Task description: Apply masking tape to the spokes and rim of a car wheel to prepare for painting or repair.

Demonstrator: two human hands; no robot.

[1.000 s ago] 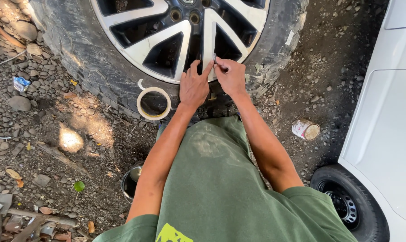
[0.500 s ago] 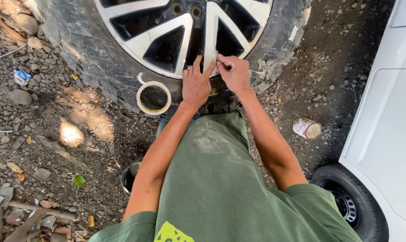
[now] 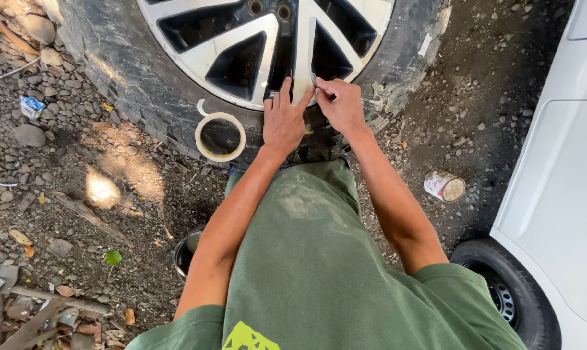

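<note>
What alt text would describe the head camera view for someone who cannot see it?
A person in green clothing presses the left hand flat on a silver wheel spoke while the right hand pinches something small at its edge. A roll of masking tape leans on the tyre; a small tin can lies on gravel beside a white vehicle.

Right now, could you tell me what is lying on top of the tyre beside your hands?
A roll of masking tape lies on the tyre, beside the left hand. Both hands rest on a wheel spoke; the right hand covers whatever it pinches.
</note>
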